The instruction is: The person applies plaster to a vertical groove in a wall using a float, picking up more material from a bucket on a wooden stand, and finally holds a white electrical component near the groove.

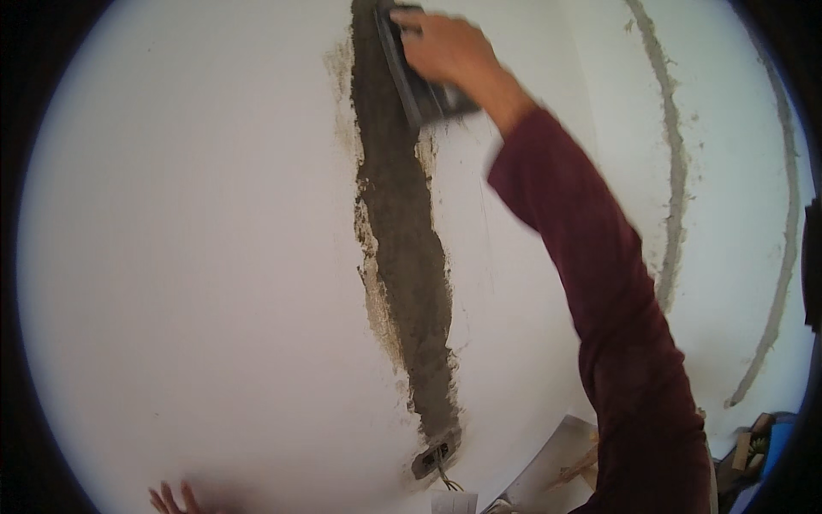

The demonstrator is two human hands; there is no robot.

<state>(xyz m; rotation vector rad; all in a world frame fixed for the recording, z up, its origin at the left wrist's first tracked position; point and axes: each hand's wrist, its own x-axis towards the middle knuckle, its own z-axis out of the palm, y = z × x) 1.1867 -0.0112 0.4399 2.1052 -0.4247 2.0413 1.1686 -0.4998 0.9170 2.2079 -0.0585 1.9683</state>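
Observation:
My right hand (445,51) grips a dark, flat rectangular trowel (414,103) near the top of the white wall (197,214), over a long vertical strip of wet dark grey plaster (398,274). The strip has rough, smeared edges and runs down to a recessed electrical box (437,456) with loose wires hanging out. Low at the left, the spread fingertips of my left hand (175,501) show against the wall; the rest of that hand is out of the picture.
The adjoining wall on the right carries two narrow strips of lighter grey plaster (674,171). At the lower right are a pale sheet (539,463) and a jumble of items, including a blue object (779,445). A small white piece (454,503) sits below the wires.

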